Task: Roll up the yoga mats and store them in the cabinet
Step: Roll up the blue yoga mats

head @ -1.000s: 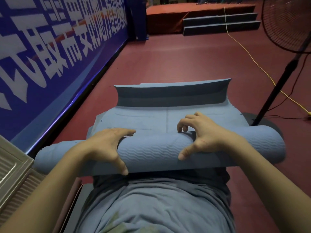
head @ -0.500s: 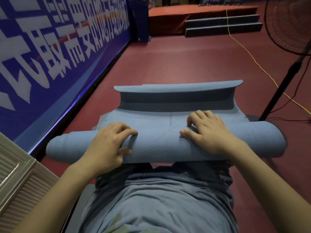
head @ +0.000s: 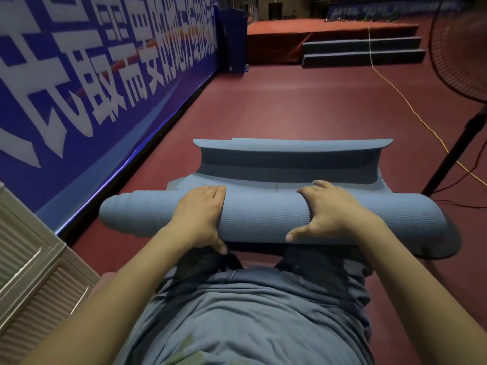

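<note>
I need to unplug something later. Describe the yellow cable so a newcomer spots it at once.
Start at the grey steps beside the orange stage at the far end of the red floor. A thin yellow cable runs from there toward the fan stand on the right. The other cables near the stand are dark; this one is bright yellow.

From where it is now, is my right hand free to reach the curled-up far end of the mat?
Probably yes: the right hand grips the roll, and only bare flat mat lies between it and the upturned far end.
</note>
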`<action>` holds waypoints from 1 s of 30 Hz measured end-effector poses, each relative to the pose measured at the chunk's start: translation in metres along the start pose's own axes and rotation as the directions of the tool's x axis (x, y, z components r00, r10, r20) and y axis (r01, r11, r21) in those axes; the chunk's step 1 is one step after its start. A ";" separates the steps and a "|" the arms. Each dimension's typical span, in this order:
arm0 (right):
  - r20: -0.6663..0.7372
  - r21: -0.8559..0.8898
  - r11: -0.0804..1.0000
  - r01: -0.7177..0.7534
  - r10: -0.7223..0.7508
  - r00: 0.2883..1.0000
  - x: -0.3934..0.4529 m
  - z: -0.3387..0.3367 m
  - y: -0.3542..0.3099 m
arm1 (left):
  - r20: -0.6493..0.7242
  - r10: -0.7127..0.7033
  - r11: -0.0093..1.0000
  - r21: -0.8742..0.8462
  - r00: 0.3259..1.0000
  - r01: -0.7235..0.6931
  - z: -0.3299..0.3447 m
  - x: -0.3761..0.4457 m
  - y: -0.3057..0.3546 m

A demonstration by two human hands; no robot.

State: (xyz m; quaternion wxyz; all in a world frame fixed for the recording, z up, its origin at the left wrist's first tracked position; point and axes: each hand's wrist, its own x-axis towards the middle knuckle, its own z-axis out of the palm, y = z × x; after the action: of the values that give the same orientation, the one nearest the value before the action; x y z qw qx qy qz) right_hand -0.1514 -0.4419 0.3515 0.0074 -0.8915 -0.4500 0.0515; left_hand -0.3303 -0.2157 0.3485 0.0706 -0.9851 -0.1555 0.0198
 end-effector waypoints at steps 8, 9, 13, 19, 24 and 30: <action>-0.108 0.048 0.998 0.043 -0.038 0.993 0.009 0.001 0.001 | 0.005 0.124 0.990 0.062 0.992 -0.124 0.004 0.012 -0.022; -0.083 0.061 0.997 0.044 -0.039 0.996 0.008 -0.002 0.000 | 0.003 0.135 0.989 0.064 0.991 -0.135 0.001 0.012 -0.023; 0.082 0.143 0.989 0.025 -0.037 0.996 0.007 -0.017 -0.004 | 0.058 0.135 0.988 0.060 0.989 -0.139 -0.015 0.006 -0.026; 0.314 0.310 0.951 0.006 -0.108 0.943 0.005 -0.022 -0.003 | 0.288 0.131 0.988 -0.119 0.949 -0.100 -0.038 -0.014 -0.023; 0.430 0.386 0.922 0.035 -0.213 0.877 0.000 -0.016 -0.005 | 0.418 0.126 0.969 -0.245 0.900 -0.021 -0.031 -0.042 -0.019; 0.246 0.428 0.903 0.042 -0.161 0.956 0.007 -0.014 -0.004 | 0.408 0.150 0.912 -0.410 0.901 0.033 -0.021 -0.031 -0.032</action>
State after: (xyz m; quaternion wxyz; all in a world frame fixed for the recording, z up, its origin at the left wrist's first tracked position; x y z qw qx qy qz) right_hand -0.1490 -0.4340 0.3648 0.1380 -0.8284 -0.4712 0.2696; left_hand -0.3677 -0.1980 0.3740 -0.1725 -0.9533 -0.1376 0.2061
